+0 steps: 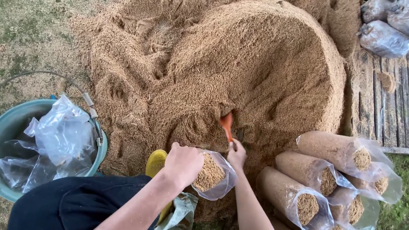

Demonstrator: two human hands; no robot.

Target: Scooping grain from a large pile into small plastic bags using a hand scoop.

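- The person's left hand is closed on the mouth of a clear plastic bag, pinching the rim so the opening faces up toward the pile; the bag is already well filled with sawdust-like brown material.
- Just right of that grip, the right hand is clenched around the handle of an orange scoop, whose blade is pushed into the foot of the big brown heap right above the bag.
- To do the filling well, the judgement is that the bag mouth should be held wide and tight against the heap's edge, with the scoop tipped close over the rim so little spills.
- Right of the scooping hand lie several filled bags, stacked on their sides with open ends showing; they crowd the right elbow's room.
- Below the left hand a yellow boot shows beside the dark trouser leg.
- Well left of the grip stands a teal bucket holding empty plastic bags.
- Far up and right, a wooden pallet carries more dark packed bags.
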